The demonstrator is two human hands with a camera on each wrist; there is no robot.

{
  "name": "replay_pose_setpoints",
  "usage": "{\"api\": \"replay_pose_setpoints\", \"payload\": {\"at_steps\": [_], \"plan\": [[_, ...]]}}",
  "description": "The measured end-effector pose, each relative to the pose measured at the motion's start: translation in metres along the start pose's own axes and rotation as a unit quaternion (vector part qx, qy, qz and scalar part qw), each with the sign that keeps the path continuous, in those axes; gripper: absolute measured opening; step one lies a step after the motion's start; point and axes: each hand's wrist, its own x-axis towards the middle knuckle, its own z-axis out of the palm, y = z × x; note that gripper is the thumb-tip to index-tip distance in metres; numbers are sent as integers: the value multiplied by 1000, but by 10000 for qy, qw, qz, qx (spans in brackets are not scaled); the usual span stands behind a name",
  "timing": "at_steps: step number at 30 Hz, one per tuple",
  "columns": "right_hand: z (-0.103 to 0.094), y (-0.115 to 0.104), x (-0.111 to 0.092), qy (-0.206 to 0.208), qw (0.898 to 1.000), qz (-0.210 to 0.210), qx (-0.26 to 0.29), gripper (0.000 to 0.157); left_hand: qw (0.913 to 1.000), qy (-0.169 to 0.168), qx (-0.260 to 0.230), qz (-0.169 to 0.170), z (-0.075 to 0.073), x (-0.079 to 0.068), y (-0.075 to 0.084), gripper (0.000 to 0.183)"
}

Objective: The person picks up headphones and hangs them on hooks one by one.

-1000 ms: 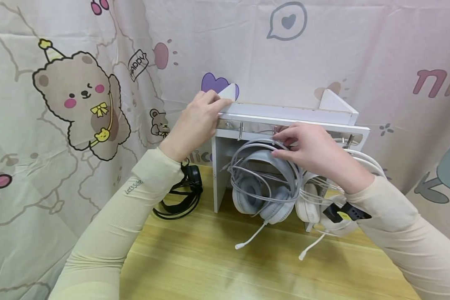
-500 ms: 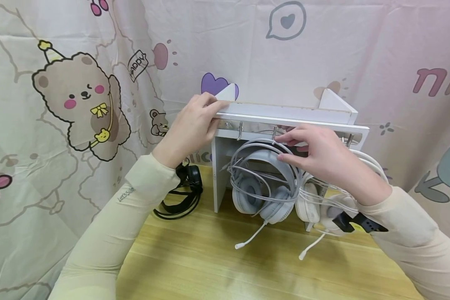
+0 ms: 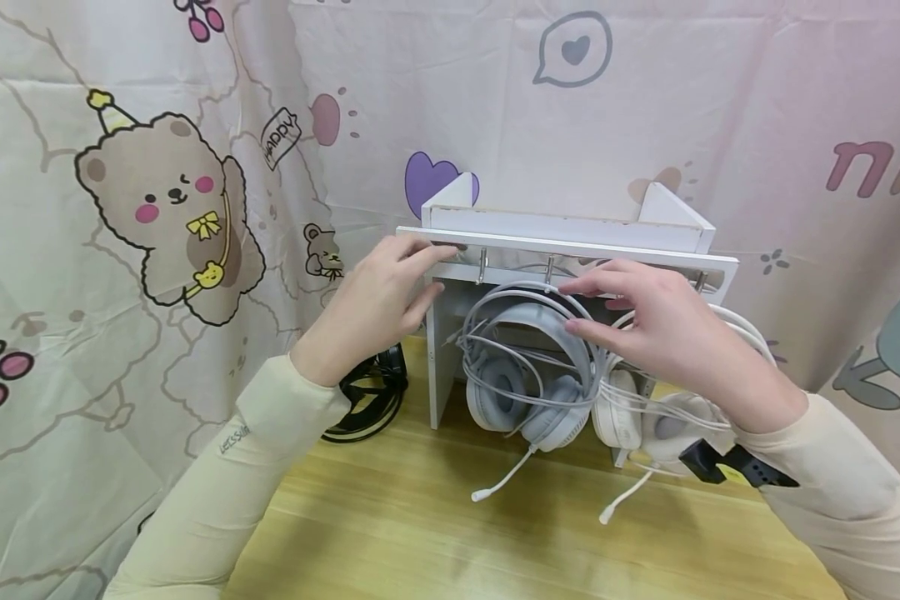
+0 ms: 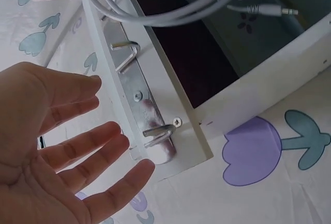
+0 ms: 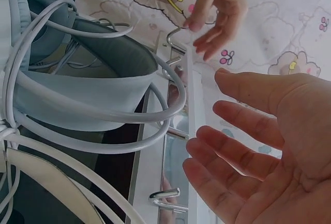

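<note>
Head view: grey headset (image 3: pixel 558 410) hangs upright, mic (image 3: pixel 482 495) down-left.

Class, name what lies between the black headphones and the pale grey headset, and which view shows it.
The white rack side panel, plus a strip of wooden tabletop, lies between the black headphones and the pale grey headset in the head view.

2 L hooks (image 4: pixel 133 53) free; cables (image 4: pixel 155 22) block ctr.
</note>
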Motion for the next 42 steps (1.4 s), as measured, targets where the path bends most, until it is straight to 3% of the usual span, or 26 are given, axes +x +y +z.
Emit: {"api": "replay_pose_setpoints", "payload": {"at_steps": [3,7,21,31,42], "plan": [[-1,1,-3,106,9999,-74,24,40,9999,-54,-98,9,1,-9,1,42],[-5,3,-6,212,9997,-103,57,41,9994,138,-323,-72,-1,-24,-1,42],[-36,13,-18,794,9964,72,-302,46,9928,285,-388,-1098,-4,-81,-43,40],[-54,32,-24,1070,9922,434,-472,44,9801,-211,-265,-1957,8,-119,-71,41],[-63,74,-20,971,9896,799,-696,41,9573,-851,-131,-2759,39,-159,-94,44]]}}
